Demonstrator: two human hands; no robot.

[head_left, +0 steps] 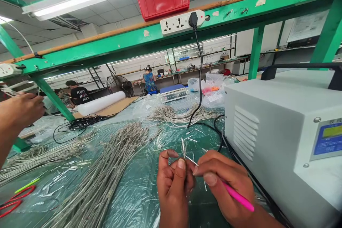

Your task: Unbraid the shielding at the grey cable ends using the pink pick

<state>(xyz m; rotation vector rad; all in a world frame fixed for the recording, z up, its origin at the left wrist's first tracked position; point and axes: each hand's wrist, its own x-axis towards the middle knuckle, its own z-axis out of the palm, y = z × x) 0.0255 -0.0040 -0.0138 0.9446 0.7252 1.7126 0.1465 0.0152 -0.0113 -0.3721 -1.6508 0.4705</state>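
Observation:
My left hand [175,180] pinches a thin cable end [183,146] between thumb and fingers, its frayed, silvery strands pointing up. The rest of that cable is hidden by the hand. In my right hand [227,185] is a slim pick with a pink handle [239,196]. Its thin metal shaft [191,160] reaches over to the strands just above my left thumb; whether the tip touches them I cannot tell. Left of my hands lies a large bundle of grey braided cables [109,174], frayed ends pointing away from me.
A grey machine [267,124] stands close on the right. Red-handled scissors [17,201] and a green pen-like stick [26,185] lie at left. A co-worker's hand [25,108] is raised there. Behind are more cables [173,114], a scale [173,94] and a hanging black cord [200,78].

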